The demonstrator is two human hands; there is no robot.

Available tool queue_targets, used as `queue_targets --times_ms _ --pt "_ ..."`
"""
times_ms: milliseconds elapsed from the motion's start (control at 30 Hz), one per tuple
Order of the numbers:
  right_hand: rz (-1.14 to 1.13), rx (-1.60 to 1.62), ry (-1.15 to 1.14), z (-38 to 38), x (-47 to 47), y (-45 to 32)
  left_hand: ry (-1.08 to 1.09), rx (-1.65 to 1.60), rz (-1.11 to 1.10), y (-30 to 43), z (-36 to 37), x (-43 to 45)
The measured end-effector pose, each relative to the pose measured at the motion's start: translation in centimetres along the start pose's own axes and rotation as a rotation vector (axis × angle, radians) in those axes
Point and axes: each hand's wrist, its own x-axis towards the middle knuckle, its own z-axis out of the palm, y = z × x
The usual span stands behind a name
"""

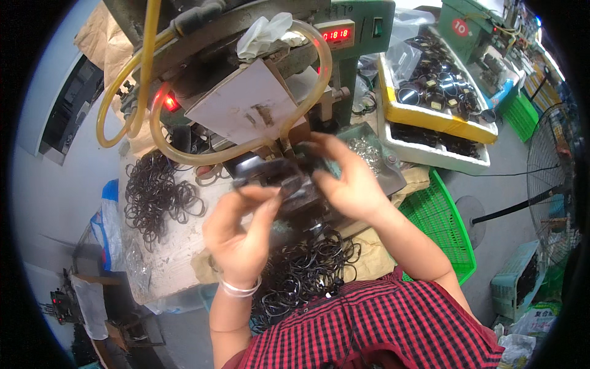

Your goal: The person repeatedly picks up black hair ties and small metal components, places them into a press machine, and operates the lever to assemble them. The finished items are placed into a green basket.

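Observation:
My left hand (242, 226) grips a dark, ring-shaped frame (265, 170) between thumb and fingertips, below the tubes of a green press-like machine (364, 41). The frame is blurred; it resembles an eyeglass front. My right hand (348, 177) is at the right of the machine's work point, fingers apart and blurred; nothing shows plainly between them. Beside that hand lies a metal tray (392, 177) with small shiny metal parts (364, 150). A heap of dark frames (304, 272) lies close to my body, under the work point.
Another heap of dark frames (152, 198) covers part of the table (179, 258) at left. Yellowish hoses (322, 60) loop around a stained white card (244, 101). At right are a foam box (442, 124) of dark lenses or frames, a green basket (442, 221) and a fan (553, 184).

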Motion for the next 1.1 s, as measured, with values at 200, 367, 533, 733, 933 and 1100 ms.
queue_targets --times_ms 200,367,533,733,933,1100 --pt "0.138 -0.112 0.470 -4.3 -0.2 8.1 -0.014 -0.010 0.017 -1.4 1.5 1.7" --pt "0.132 -0.161 0.564 -4.5 -2.0 10.6 0.036 -0.078 0.003 -1.7 2.8 2.0" --pt "-0.106 -0.306 0.195 1.2 -3.4 5.8 0.023 -0.044 -0.058 -1.5 2.3 2.0" --pt "-0.221 -0.518 0.267 3.9 -3.5 7.3 0.026 -0.060 0.010 -2.7 -0.3 -0.9" --pt "0.013 -0.189 0.384 -0.8 -4.3 11.9 0.948 0.373 -0.190 -13.0 -28.1 -4.6" --pt "0.144 -0.074 0.257 -3.3 -2.7 12.2 1.592 1.044 -0.317 -6.0 -50.8 -11.3"
